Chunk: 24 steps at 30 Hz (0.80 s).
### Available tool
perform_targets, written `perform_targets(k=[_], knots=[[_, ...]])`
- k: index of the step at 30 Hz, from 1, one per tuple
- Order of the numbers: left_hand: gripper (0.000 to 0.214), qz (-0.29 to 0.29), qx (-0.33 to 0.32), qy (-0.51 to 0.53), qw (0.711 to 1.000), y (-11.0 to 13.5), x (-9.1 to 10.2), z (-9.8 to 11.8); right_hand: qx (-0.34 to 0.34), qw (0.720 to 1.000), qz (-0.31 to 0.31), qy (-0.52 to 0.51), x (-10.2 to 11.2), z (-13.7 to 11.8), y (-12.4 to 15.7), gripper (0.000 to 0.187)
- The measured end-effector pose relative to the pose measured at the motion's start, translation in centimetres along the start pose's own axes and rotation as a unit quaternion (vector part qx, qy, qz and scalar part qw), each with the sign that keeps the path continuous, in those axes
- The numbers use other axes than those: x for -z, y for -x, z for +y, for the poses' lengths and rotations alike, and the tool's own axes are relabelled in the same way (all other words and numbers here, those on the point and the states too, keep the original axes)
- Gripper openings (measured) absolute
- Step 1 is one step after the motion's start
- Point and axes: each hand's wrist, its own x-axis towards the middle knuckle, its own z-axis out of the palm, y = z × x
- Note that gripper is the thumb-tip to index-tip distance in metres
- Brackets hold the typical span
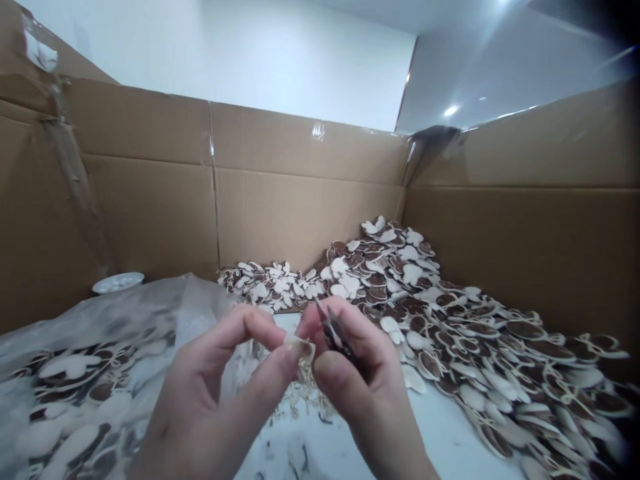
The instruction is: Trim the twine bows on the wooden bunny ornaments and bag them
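A small cream-coloured piece with a brownish patch (pixel 303 345) is pinched between the thumb and forefinger of my left hand (pixel 235 367). My right hand (pixel 360 380) is closed around a pair of small dark thread snips (pixel 334 330). The two pointed tips of the snips stick up past my fingers and stand slightly apart. My right fingertips are close to the small piece; whether they touch it I cannot tell. Under my hands, pale cut scraps (pixel 305 397) lie scattered on the white work surface (pixel 330 457).
A large heap of brown and white flat shapes with cream cords (pixel 480 333) covers the back and right. A clear plastic bag (pixel 165 313) with similar shapes lies at left, near a white dish (pixel 118 283). Cardboard walls (pixel 300 200) enclose the surface.
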Motion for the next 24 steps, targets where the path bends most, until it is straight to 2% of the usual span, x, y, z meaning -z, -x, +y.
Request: perform_targets(k=[3,6,9,13,17,22,24], knots=[[0.028,-0.023,-0.028,-0.024,0.999,-0.4,0.3,-0.8,0.001,1.000,-0.011,-0.004,-0.4,-0.3,-0.2,0.028],[0.028,-0.070,-0.063,-0.037,0.995,-1.2,0.8,-1.6,0.007,0.999,-0.044,-0.010,-0.3,0.0,-0.4,0.025],[0.030,-0.108,-0.094,-0.040,0.989,-1.8,1.3,-1.9,0.007,0.997,-0.051,-0.049,0.1,0.6,-0.5,0.023],[0.030,-0.093,-0.130,-0.049,0.986,-2.2,1.7,-1.8,-0.001,0.998,-0.023,-0.058,0.5,1.4,-0.5,0.022],[0.030,-0.069,-0.133,-0.040,0.988,-1.9,1.3,-1.7,-0.002,1.000,-0.003,-0.027,0.5,1.2,-0.5,0.025],[0.024,-0.007,-0.099,0.005,0.995,-1.3,0.4,-1.3,-0.026,0.999,-0.020,-0.032,0.1,0.8,-0.7,0.016],[0.024,0.002,-0.075,0.027,0.997,-1.3,0.4,-1.2,-0.050,0.998,-0.021,-0.032,-0.1,0.7,-0.8,0.021]])
